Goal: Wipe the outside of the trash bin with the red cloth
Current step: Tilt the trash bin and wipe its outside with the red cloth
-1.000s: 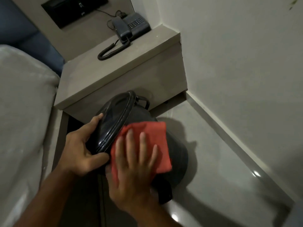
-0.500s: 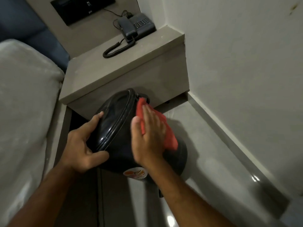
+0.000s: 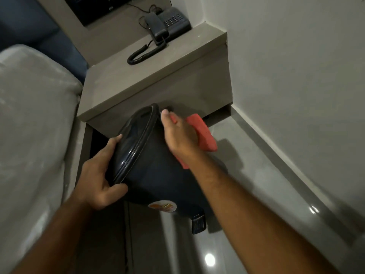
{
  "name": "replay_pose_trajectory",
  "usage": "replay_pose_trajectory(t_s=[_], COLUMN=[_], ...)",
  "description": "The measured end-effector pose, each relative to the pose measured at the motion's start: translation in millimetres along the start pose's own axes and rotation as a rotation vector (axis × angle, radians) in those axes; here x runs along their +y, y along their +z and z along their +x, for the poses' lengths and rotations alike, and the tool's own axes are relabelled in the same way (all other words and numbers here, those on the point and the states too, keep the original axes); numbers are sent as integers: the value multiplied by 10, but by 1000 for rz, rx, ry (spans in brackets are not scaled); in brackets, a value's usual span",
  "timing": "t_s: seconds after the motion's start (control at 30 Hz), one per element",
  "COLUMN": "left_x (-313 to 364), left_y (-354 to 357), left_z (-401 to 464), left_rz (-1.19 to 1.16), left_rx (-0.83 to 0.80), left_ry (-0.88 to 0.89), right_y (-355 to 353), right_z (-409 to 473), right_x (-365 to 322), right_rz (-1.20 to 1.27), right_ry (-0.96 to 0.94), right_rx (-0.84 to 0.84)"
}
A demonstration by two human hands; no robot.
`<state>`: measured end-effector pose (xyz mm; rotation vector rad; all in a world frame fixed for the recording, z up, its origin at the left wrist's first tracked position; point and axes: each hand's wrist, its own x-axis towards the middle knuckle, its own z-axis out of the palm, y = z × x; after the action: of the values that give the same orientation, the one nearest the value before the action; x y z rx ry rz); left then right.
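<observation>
The black trash bin is tilted, its lidded top turned to the left and its base low on the right, with a round sticker on its near side. My left hand grips the lid's rim and holds the bin steady. My right hand presses the red cloth against the bin's far upper side, close to the rim. Most of the cloth sticks out to the right of my hand; the rest is hidden under my palm and wrist.
A grey nightstand stands just behind the bin and carries a dark corded telephone. A bed with pale bedding fills the left. A white wall and skirting run along the right, beside glossy floor tiles.
My right hand has slid the red cloth from the bin's near side up and over to its far side by the rim. My left hand has kept its grip on the lid.
</observation>
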<state>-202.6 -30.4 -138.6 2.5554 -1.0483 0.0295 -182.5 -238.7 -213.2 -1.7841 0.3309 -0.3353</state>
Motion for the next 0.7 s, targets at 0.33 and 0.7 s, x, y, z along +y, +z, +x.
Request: replay_pose_trajectory(t_s=[0.33, 0.7], left_x=[-130, -24], left_y=[30, 18], left_z=[-155, -29], left_rz=[-3, 5], left_rx=[-66, -12], left_ry=[32, -10], right_y=[-558, -119], right_z=[-384, -1018], right_x=[1255, 1076], right_rz=[74, -283], right_ry=[609, -208], right_rx=[-132, 52])
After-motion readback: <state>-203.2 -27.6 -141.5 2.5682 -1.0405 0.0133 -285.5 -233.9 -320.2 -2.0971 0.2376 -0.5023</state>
